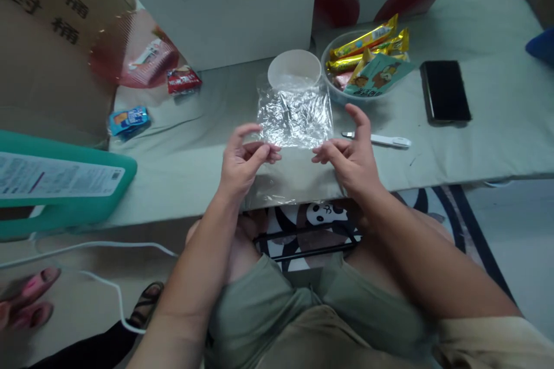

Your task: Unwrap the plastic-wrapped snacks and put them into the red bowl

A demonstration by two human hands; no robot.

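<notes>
Between my two hands is a clear plastic bag [296, 118], crinkled and shiny in its upper part and smooth toward me. My left hand [247, 155] pinches its left side between thumb and fingers, the index finger raised. On the right side my right hand [350, 155] pinches it likewise, its index finger lifted away. Just behind the bag stands a white round bowl [294, 66], its near rim partly covered by the plastic. A white-handled craft knife [392, 141] lies beside my right hand, partly hidden by it.
A clear bowl [328, 78] of yellow-wrapped snacks [363, 40] stands behind, near a black phone [445, 92]. Red [184, 79] and blue packets [128, 120] lie left, by a green jug [86, 207]. Boxes [216, 6] line the back. Another person's foot [147, 302] shows lower left.
</notes>
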